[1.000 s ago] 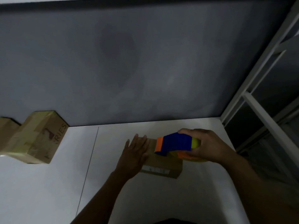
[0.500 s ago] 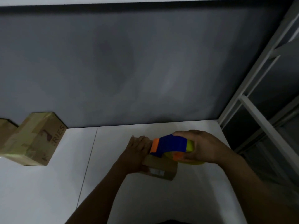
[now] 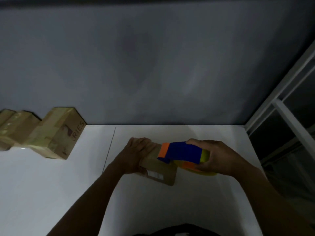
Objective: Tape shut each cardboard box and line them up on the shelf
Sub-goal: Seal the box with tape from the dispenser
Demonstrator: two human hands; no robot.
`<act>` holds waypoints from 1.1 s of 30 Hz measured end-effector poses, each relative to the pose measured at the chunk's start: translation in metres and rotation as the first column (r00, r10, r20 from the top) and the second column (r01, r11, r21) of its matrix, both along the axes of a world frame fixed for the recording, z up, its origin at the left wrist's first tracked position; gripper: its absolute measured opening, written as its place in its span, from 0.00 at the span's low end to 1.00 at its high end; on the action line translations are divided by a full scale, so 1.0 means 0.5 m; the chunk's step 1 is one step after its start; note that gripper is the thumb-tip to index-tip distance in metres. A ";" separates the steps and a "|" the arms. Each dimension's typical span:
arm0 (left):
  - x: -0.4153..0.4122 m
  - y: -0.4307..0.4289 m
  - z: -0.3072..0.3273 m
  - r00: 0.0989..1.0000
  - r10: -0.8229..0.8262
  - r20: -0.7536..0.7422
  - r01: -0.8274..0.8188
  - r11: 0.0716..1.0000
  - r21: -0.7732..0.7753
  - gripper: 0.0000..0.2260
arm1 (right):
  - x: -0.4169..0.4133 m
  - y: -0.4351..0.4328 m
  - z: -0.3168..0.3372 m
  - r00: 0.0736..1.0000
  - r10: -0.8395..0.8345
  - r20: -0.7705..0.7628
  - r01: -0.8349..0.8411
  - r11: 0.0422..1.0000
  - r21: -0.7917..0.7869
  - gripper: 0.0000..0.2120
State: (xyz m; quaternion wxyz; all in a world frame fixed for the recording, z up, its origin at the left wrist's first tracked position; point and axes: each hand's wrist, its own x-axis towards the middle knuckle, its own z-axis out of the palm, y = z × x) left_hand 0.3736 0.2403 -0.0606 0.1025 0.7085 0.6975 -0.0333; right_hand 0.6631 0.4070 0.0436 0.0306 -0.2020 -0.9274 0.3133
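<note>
- The small cardboard box [image 3: 158,169] lies on the white surface [image 3: 51,193], right in front of the person.
- The left hand [image 3: 136,152] lies on the left end of the box. Its fingers look straight and close together, pressing the box down. I cannot see the thumb well.
- The right hand [image 3: 219,157] is curled around the tape gun [image 3: 180,151], which is blue and orange. The gun's front end sits on top of the box.
- The yellow tape roll [image 3: 204,172] sticks out under the right hand, past the right end of the box.
- Two taped boxes [image 3: 58,133] stand well apart to the left, against the grey wall [image 3: 153,65].
- I think the person is putting tape across the top of the box.
- The box is little and likely light. If the left hand lets up, the pull of the tape could drag or flip the box.
- If the gun tilts, the tape could go on crooked or wrinkle, and the flaps may not stay shut.
- The gun's front end is close to the left fingers. A push too far could bump them.
- The light is dim, so the seam is hard to see and easy to miss.
</note>
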 end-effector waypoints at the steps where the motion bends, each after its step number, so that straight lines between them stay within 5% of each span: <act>1: -0.002 0.001 0.000 1.000 0.003 0.004 -0.003 1.000 0.000 0.51 | 0.008 0.004 -0.002 1.000 -0.005 0.000 0.005 1.000 0.005 0.38; 12: 0.022 -0.011 -0.014 0.999 0.016 -0.045 -0.014 0.998 0.053 0.52 | 0.034 0.008 -0.053 0.999 -0.030 0.018 0.029 0.998 0.049 0.39; 16: 0.052 -0.009 -0.010 0.996 0.002 -0.092 0.003 0.999 0.054 0.44 | 0.031 0.007 -0.062 0.999 -0.049 0.019 0.048 0.997 0.059 0.40; 22: 0.121 0.009 -0.017 1.000 -0.001 0.018 -0.001 0.993 0.116 0.36 | 0.032 0.000 -0.065 0.996 -0.074 0.042 0.071 0.996 0.054 0.40; 26: 0.117 0.027 -0.006 0.938 0.170 0.302 -0.209 0.972 0.103 0.32 | 0.035 -0.002 -0.069 0.996 -0.083 0.038 0.082 0.996 0.031 0.41; 29: 0.132 0.039 -0.015 0.934 0.335 0.123 -0.352 0.921 0.169 0.30 | 0.039 -0.009 -0.075 0.994 -0.097 0.047 0.095 0.994 0.052 0.41; 33: 0.134 0.051 -0.015 0.936 0.352 0.031 -0.351 0.918 0.182 0.30 | 0.040 -0.016 -0.078 0.994 -0.094 0.057 0.089 0.992 0.086 0.43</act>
